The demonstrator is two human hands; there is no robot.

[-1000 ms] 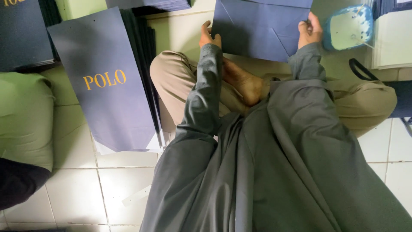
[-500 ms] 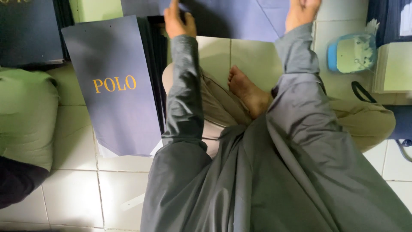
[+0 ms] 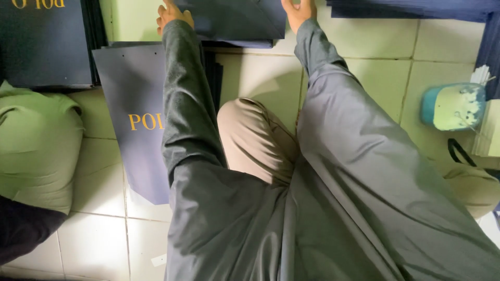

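Both hands, left (image 3: 174,14) and right (image 3: 299,10), grip the side edges of a flat, matte navy-blue paper sheet (image 3: 234,20), now pushed farther out over the glossy pale tiled floor (image 3: 260,73) than a second ago, fingertips and the sheet's top cut off.

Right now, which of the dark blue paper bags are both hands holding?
The flat one at the top middle, with the left hand and right hand on its edges; the others lie untouched.
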